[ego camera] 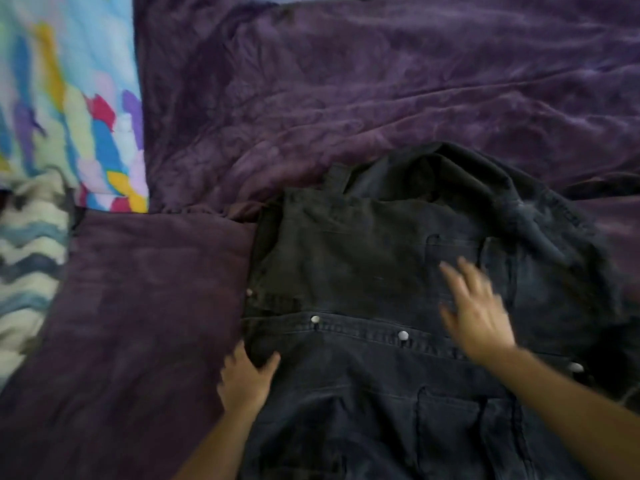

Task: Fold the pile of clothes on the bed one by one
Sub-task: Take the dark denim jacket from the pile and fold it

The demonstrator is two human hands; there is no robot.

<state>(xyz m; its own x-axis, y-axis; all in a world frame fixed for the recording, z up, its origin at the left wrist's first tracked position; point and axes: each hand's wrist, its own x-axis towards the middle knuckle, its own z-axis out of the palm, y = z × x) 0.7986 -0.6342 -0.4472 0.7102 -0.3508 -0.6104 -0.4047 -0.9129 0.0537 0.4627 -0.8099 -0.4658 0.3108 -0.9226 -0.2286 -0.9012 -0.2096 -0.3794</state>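
While the dark denim jacket (363, 271) is spread out on the bed (381, 81), towards the near right part of the view, both hands are seen on or over it. Its left edge looks gripped by the left hand (246, 379), thumb laid on top of the denim and fingers curled round the edge, right where the jacket meets a darker purple cloth (138, 306). The right hand (478, 320) is held wide open with fingers spread and nothing held, over the chest pocket area; it's pretty motion-blurred, so whether the denim is actually touched can't be told tbh. A row of silver snap buttons (402, 335) is seen running across the jacket between the two hands. The collar end is bunched up at the far side. The bed is covered by a crumpled purple blanket (485, 98). Off to the left a bright multicoloured quilt (69, 98) is laid, and a blue-and-white zigzag knit (27, 254) is tucked just below it at the edge of the view
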